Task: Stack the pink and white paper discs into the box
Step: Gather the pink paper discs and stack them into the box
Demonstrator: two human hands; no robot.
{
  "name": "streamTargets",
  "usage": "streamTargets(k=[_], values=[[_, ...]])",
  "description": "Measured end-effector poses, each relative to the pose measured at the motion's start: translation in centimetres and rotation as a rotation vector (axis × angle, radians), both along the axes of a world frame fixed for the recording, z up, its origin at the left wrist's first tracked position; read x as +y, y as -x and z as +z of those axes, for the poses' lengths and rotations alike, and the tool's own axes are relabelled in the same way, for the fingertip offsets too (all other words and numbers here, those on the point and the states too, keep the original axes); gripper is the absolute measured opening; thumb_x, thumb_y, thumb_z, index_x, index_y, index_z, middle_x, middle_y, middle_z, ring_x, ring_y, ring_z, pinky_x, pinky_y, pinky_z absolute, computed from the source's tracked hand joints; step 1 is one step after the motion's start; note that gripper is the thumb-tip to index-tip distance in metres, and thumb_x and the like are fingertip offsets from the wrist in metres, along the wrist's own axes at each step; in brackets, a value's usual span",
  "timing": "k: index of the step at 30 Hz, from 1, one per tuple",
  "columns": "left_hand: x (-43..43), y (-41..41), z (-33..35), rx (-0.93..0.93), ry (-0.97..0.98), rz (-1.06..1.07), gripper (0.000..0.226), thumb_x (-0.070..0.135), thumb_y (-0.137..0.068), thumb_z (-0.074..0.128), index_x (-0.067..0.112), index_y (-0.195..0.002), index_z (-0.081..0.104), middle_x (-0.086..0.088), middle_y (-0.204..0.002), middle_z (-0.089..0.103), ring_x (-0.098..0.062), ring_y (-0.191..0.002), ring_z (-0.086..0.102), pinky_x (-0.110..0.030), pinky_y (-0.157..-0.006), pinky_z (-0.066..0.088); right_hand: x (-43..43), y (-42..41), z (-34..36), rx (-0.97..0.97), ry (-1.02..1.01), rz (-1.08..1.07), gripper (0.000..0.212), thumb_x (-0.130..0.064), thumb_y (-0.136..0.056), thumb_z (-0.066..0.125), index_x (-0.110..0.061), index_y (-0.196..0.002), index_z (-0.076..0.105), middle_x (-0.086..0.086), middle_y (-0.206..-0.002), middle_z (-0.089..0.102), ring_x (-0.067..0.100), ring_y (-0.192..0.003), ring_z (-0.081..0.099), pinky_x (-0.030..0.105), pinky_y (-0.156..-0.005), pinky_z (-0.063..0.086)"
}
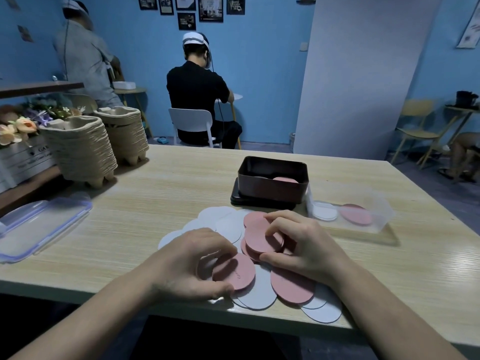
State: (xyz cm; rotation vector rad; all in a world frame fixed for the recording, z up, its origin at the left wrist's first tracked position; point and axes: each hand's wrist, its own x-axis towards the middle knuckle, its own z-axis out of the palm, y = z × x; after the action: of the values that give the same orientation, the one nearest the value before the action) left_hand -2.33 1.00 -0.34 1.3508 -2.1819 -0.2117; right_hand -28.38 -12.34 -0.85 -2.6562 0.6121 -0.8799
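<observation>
- Head view: a loose pile of white discs (226, 223) and pink ones lies on the counter (155, 193) at its front edge, and some overhang it.
- The left hand (192, 261) pinches a pink disc (242, 275), fingers curled over it and thumb at its near rim.
- The right hand (298, 245) grips a stack of pink discs (253, 237) between thumb and curled fingers.
- The dark box (272, 189) stands just behind the pile, with another pink one showing inside.
- A clear tub (381, 214) to the right of the box holds white and pink discs.
</observation>
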Motion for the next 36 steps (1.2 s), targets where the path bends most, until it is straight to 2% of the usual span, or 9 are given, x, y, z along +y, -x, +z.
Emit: streamTargets(k=[6, 9, 12, 15, 21, 25, 27, 31, 36], values=[[-0.8, -1.0, 0.1, 0.098, 0.084, -0.013, 0.040, 0.036, -0.078, 0.088, 0.019, -0.109, 0.071, 0.010, -0.113, 0.070, -0.011, -0.106, 0.069, -0.041, -0.084, 0.057, -0.1, 0.0, 0.1, 0.031, -0.004, -0.017, 0.037, -0.056, -0.078, 0.080, -0.026, -0.094, 0.064, -0.012, -0.130, 0.064, -0.006, -0.128, 0.054, 0.029, -0.091, 0.053], [-2.0, -0.9, 0.2, 0.086, 0.179, 0.021, 0.038, 0.038, -0.078, 0.088, 0.017, -0.103, 0.070, 0.008, -0.119, 0.069, -0.009, -0.114, 0.067, -0.036, -0.088, 0.057, -0.1, -0.2, 0.1, 0.065, 0.009, -0.013, 0.040, -0.060, -0.079, 0.077, -0.030, -0.096, 0.058, -0.013, -0.123, 0.065, -0.002, -0.128, 0.056, 0.033, -0.088, 0.055], [-3.2, -0.6, 0.0, 0.039, 0.243, 0.039, 0.038, 0.040, -0.076, 0.087, 0.017, -0.100, 0.068, 0.008, -0.121, 0.069, -0.010, -0.113, 0.066, -0.031, -0.089, 0.055, -0.1, -0.5, 0.0, 0.058, 0.017, -0.012, 0.048, -0.063, -0.078, 0.076, -0.035, -0.107, 0.051, -0.010, -0.120, 0.065, 0.015, -0.112, 0.066, 0.041, -0.081, 0.056], [-3.9, -0.6, -0.4, 0.033, 0.236, 0.048, 0.033, 0.046, -0.077, 0.085, 0.022, -0.093, 0.069, 0.010, -0.123, 0.070, -0.004, -0.118, 0.063, -0.025, -0.092, 0.053, 0.0, -0.7, -0.2, 0.024, 0.058, 0.008, 0.051, -0.058, -0.080, 0.079, -0.034, -0.115, 0.051, -0.010, -0.125, 0.064, 0.015, -0.107, 0.066, 0.041, -0.078, 0.057], [-4.9, -0.2, -0.7, 0.030, 0.280, 0.027, 0.028, 0.048, -0.080, 0.082, 0.022, -0.087, 0.072, 0.010, -0.124, 0.070, -0.002, -0.114, 0.063, -0.019, -0.092, 0.051, 0.2, -1.0, 0.2, 0.030, 0.076, 0.064, 0.043, -0.053, -0.088, 0.076, -0.030, -0.122, 0.062, -0.011, -0.140, 0.058, 0.008, -0.117, 0.063, 0.021, -0.092, 0.052], [-5.6, 0.7, -0.3, 0.040, 0.302, -0.003, 0.029, 0.047, -0.080, 0.082, 0.022, -0.092, 0.073, 0.010, -0.122, 0.070, -0.003, -0.113, 0.065, -0.022, -0.092, 0.052, 0.3, -1.0, 0.3, 0.049, 0.062, 0.045, 0.030, -0.049, -0.088, 0.077, -0.027, -0.106, 0.067, -0.015, -0.140, 0.055, 0.002, -0.115, 0.059, 0.001, -0.091, 0.035], [-5.8, 0.8, -0.2, 0.043, 0.289, -0.018, 0.035, 0.049, -0.082, 0.081, 0.021, -0.101, 0.072, 0.009, -0.125, 0.069, -0.005, -0.116, 0.065, -0.026, -0.093, 0.053, 0.3, -0.9, 0.2, 0.020, 0.050, 0.035, 0.029, -0.051, -0.089, 0.076, -0.026, -0.100, 0.065, -0.017, -0.140, 0.054, -0.001, -0.115, 0.059, 0.005, -0.088, 0.041], [-5.8, 0.2, -0.1, 0.089, 0.237, -0.033, 0.040, 0.044, -0.082, 0.085, 0.019, -0.108, 0.068, 0.011, -0.122, 0.068, -0.007, -0.117, 0.064, -0.034, -0.092, 0.054, 0.0, -0.7, -0.1, -0.021, 0.026, 0.018, 0.030, -0.056, -0.090, 0.073, -0.029, -0.098, 0.061, -0.017, -0.141, 0.054, 0.004, -0.116, 0.061, 0.029, -0.086, 0.055], [-5.6, 0.4, -0.7, 0.157, 0.291, -0.037, 0.025, 0.029, -0.083, 0.086, 0.018, -0.097, 0.069, 0.014, -0.113, 0.073, -0.010, -0.105, 0.070, -0.036, -0.086, 0.056, -0.1, -0.7, 0.0, -0.049, 0.029, 0.016, 0.031, -0.054, -0.088, 0.076, -0.029, -0.094, 0.060, -0.015, -0.139, 0.056, 0.002, -0.114, 0.061, 0.028, -0.086, 0.054]])
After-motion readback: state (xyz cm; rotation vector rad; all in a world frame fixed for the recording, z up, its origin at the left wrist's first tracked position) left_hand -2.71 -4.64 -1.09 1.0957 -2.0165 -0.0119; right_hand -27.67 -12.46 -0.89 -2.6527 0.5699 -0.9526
